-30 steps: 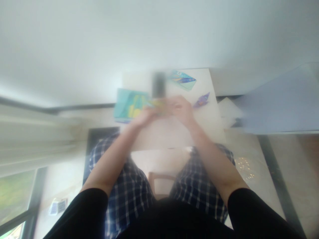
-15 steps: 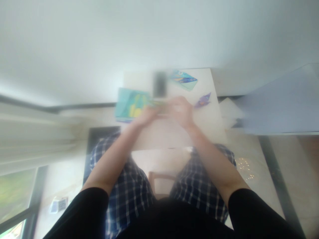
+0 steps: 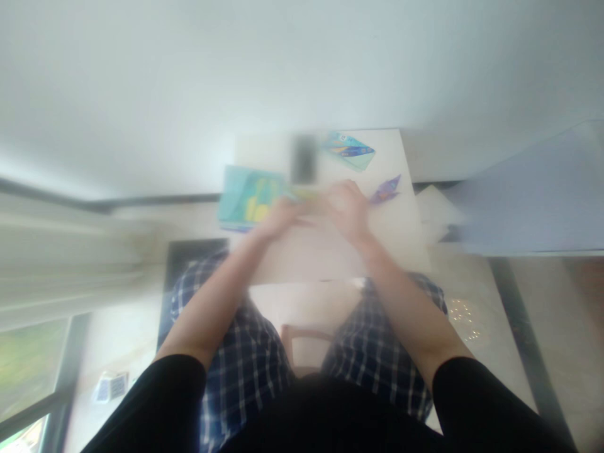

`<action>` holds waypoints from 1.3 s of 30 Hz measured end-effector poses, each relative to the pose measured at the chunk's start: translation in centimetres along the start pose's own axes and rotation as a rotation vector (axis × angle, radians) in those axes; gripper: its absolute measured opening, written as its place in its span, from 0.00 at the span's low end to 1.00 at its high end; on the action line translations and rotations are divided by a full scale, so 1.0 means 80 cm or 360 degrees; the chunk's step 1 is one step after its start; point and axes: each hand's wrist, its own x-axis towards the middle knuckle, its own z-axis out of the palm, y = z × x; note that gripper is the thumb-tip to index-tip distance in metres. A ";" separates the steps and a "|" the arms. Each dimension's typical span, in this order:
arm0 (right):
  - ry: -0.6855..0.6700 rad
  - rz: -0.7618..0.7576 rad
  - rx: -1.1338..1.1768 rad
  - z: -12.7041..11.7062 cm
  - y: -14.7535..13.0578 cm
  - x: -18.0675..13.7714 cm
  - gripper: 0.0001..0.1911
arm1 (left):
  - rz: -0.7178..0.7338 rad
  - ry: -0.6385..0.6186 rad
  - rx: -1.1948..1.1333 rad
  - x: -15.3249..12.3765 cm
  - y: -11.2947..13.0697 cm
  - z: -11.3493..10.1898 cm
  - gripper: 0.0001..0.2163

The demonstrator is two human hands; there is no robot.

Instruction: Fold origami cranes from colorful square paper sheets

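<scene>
Teal pad (image 3: 245, 198), dark blurred object (image 3: 302, 158), purple folded figure (image 3: 385, 190) on white table (image 3: 330, 261).

White wall (image 3: 302, 63), window (image 3: 28, 377) btm-left, pale floor (image 3: 542, 302).

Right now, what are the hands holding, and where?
The left hand and right hand hold a small yellow-green paper piece, one at each end; blur hides the exact grip.
</scene>
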 end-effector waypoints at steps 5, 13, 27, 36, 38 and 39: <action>0.0012 -0.0120 -0.0018 0.000 0.001 -0.001 0.04 | 0.0021 0.0062 0.0144 0.000 0.002 0.002 0.15; -0.0172 -0.0272 0.0082 -0.008 0.005 0.000 0.06 | 0.0053 0.0069 0.0227 0.005 -0.004 0.001 0.17; -0.0408 0.0507 0.0643 -0.013 0.008 0.009 0.17 | 0.0142 -0.0160 -0.0048 0.013 -0.025 -0.009 0.16; -0.0588 0.1008 0.1119 -0.013 0.004 0.009 0.24 | 0.0237 -0.0310 -0.0196 0.016 -0.035 -0.006 0.22; -0.0668 0.1042 0.1146 -0.014 0.003 0.010 0.26 | 0.0203 -0.0302 -0.0227 0.021 -0.041 -0.006 0.20; -0.0700 0.1037 0.1122 -0.014 0.003 0.010 0.26 | 0.0191 -0.0298 -0.0222 0.024 -0.045 -0.007 0.20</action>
